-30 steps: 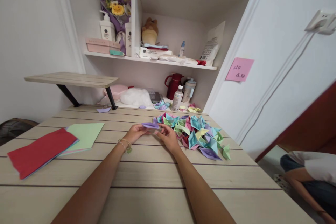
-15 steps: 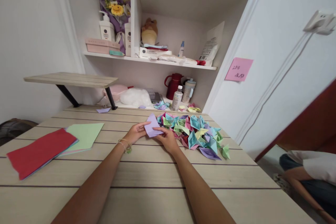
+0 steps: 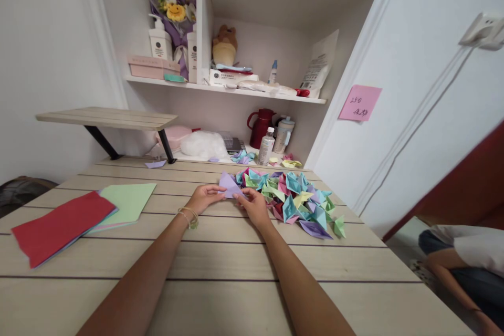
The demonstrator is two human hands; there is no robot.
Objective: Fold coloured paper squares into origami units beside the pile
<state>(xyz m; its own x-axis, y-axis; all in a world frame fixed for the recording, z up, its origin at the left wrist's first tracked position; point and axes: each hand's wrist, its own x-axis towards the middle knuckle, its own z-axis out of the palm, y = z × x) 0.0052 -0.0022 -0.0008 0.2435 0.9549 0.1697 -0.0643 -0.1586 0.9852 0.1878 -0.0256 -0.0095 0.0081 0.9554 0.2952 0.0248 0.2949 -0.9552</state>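
Observation:
A lilac sheet of folded paper is held between both hands, a little above the table's middle. My left hand pinches its lower left edge, thumb and fingers closed on it. At its lower right side, my right hand grips the paper with the fingertips. The paper now has a roughly triangular outline with its peak at the upper left. Just right of the hands lies a heap of folded paper boats in blue, green, pink, yellow and purple.
Red paper and green paper lie in a stack at the left. A small raised shelf stands at the back left. Behind the heap are a bottle and a red jug. A person sits at the right.
The lilac paper has gone from a squarish shape to a lower, triangular one. My right hand has risen slightly along its right side, and my left hand has shifted slightly right.

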